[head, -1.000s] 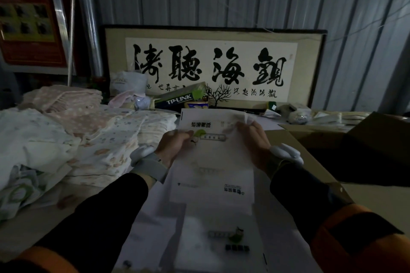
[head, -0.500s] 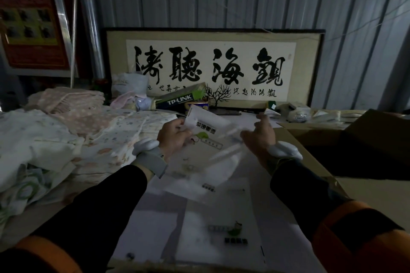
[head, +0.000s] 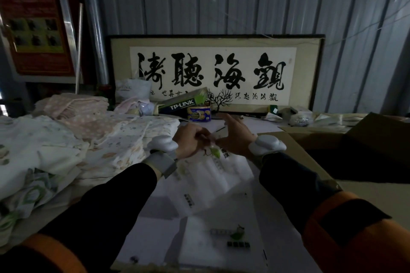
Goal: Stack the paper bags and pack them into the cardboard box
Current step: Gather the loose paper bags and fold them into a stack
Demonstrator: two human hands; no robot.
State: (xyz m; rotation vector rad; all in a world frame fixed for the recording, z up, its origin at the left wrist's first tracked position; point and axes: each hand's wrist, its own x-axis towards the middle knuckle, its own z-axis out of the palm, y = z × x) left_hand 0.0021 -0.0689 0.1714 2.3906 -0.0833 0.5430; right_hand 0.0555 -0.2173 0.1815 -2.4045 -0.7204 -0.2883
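Item: white printed paper bag (head: 213, 182), stacking step, pinched at its top edge by the left hand (head: 190, 143), right hand (head: 236, 137) fingers spread beside it (holding nothing), hanging above flat bags (head: 221, 239); next: lay it square on them, cardboard box (head: 359, 157) at right.

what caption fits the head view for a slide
Left hand pinches a white paper bag above more bags, right hand open beside it, cardboard box waiting at right.

dim, underexposed indoor view, deep shadows at right, wide-angle edge bending (hands motion-blurred)
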